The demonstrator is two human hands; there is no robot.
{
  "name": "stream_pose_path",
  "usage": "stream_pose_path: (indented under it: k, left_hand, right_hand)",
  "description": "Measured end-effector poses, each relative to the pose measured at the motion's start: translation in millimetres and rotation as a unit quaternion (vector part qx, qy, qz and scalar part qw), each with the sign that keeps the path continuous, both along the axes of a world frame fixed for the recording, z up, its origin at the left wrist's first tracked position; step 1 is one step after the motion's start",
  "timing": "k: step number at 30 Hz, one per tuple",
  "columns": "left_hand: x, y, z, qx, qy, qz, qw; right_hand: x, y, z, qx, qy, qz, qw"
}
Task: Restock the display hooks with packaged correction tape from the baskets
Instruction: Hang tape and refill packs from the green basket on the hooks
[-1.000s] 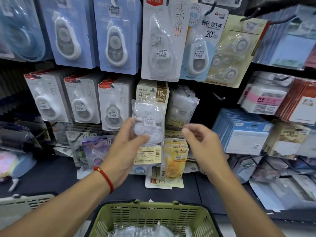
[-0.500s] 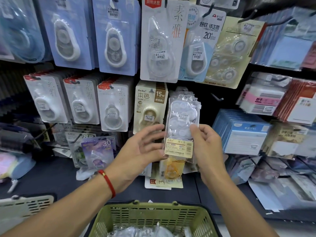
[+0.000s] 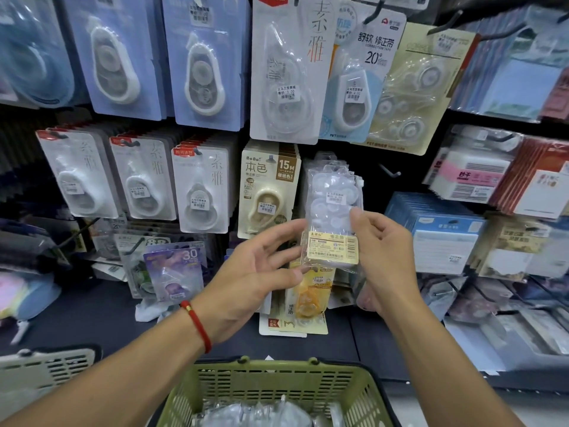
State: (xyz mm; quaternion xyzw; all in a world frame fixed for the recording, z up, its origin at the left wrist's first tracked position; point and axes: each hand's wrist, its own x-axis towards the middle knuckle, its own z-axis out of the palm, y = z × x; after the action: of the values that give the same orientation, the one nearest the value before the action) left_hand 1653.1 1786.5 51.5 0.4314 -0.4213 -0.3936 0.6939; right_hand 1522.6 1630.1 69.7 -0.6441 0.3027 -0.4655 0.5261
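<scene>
A clear pack of white correction tapes [image 3: 334, 229] with a yellow label is upright in front of a row of like packs [image 3: 329, 163] hanging on the display. My right hand [image 3: 385, 260] pinches its right edge, thumb on the front. My left hand [image 3: 249, 278], with a red wrist cord, is open, its fingertips at the pack's left edge. Below, a green basket [image 3: 277, 366] holds more clear packs [image 3: 255, 416].
Carded correction tapes [image 3: 200, 189] fill the hooks to the left and above. A bare hook [image 3: 389, 171] sticks out just right of the pack. Note pads [image 3: 443, 238] hang at the right. A grey basket [image 3: 46, 365] sits at lower left on the dark shelf [image 3: 92, 322].
The pack went from my left hand to my right and moved right, in front of the matching hanging packs. My left hand let go and opened.
</scene>
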Motion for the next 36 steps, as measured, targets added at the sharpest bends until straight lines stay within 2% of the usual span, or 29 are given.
stream_pose_path:
  k: [2, 4, 5, 7, 9, 12, 15, 19, 24, 26, 31, 33, 36]
  left_hand:
    - [1, -2, -1, 0.017, -0.029, 0.017, 0.999]
    - [6, -3, -4, 0.060, -0.170, 0.101, 0.978]
    - [11, -4, -8, 0.080, -0.269, 0.159, 0.947]
    - [23, -6, -13, 0.096, -0.438, 0.240, 0.861]
    - [34, -11, -15, 0.097, -0.521, 0.272, 0.803]
    - [41, -22, -15, 0.102, -0.597, 0.275, 0.746]
    - [44, -27, -22, 0.119, -0.650, 0.266, 0.702]
    - [52, -24, -27, 0.142, -0.678, 0.265, 0.670]
    - [58, -19, -33, 0.151, -0.694, 0.256, 0.656]
    - [58, -13, -35, 0.160, -0.701, 0.246, 0.651]
    - [48, 5, -41, 0.214, -0.702, 0.264, 0.626]
    - [40, 14, -49, 0.245, -0.701, 0.256, 0.619]
    - [19, 28, -79, 0.315, -0.703, 0.180, 0.612]
  right_hand:
    - [-1, -2, -1, -0.018, 0.039, -0.016, 0.999]
    - [-3, -6, -7, -0.112, 0.149, -0.074, 0.980]
    - [-4, -7, -12, -0.180, 0.203, -0.109, 0.956]
    - [-1, -6, -20, -0.321, 0.229, -0.128, 0.910]
    - [8, -7, -28, -0.417, 0.250, -0.079, 0.870]
    - [30, -21, -39, -0.464, 0.366, -0.021, 0.807]
    - [51, -45, -38, -0.453, 0.421, -0.024, 0.786]
    - [82, -73, -27, -0.459, 0.471, -0.035, 0.752]
    - [107, -99, -15, -0.422, 0.553, -0.011, 0.718]
    - [103, -99, -13, -0.416, 0.552, -0.006, 0.723]
    - [52, -68, -37, -0.390, 0.430, -0.022, 0.814]
    - [21, -47, -58, -0.368, 0.401, -0.027, 0.838]
    - [-24, -19, -101, -0.314, 0.442, 0.054, 0.839]
